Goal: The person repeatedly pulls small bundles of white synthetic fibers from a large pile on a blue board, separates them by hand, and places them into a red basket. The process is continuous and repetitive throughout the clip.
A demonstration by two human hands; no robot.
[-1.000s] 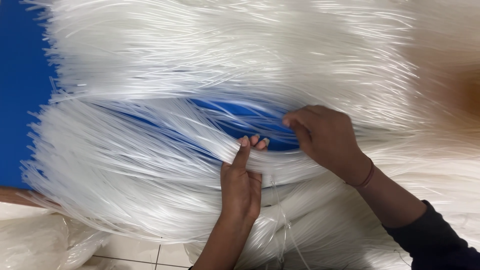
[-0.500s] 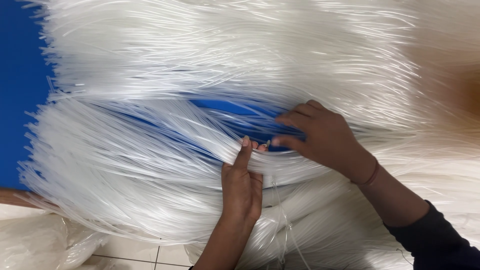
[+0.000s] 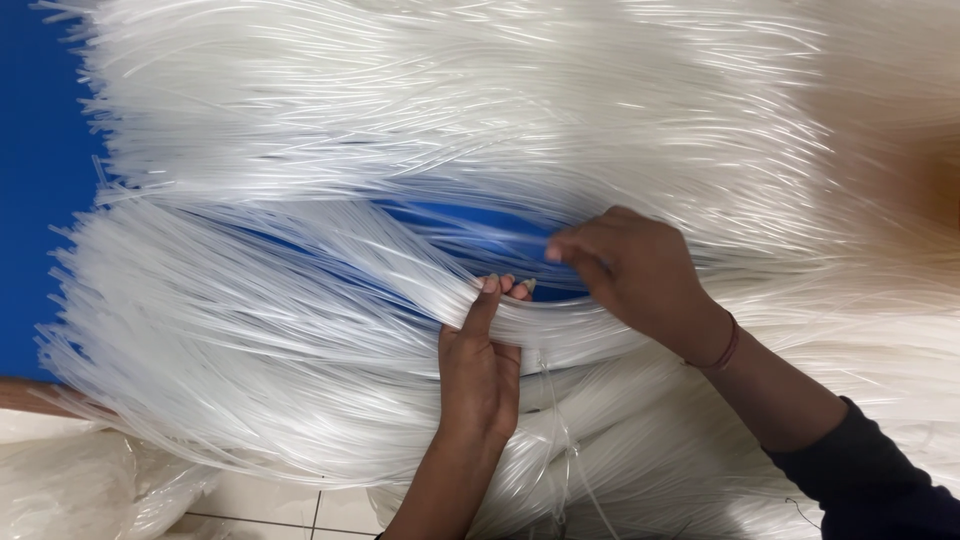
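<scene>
Item: mass of thin translucent white plastic tubes (image 3: 300,330), light, limp, probably slippery. Left hand (image 3: 480,375) cups a small bunch; right hand (image 3: 640,275) pinches strands just beside it, over blue surface (image 3: 40,200). Best gripped bunched.

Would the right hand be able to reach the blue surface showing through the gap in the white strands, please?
Probably yes. The right hand already sits at the edge of the gap, and the blue surface lies just left of its fingers, with only a few loose white strands crossing it.
</scene>
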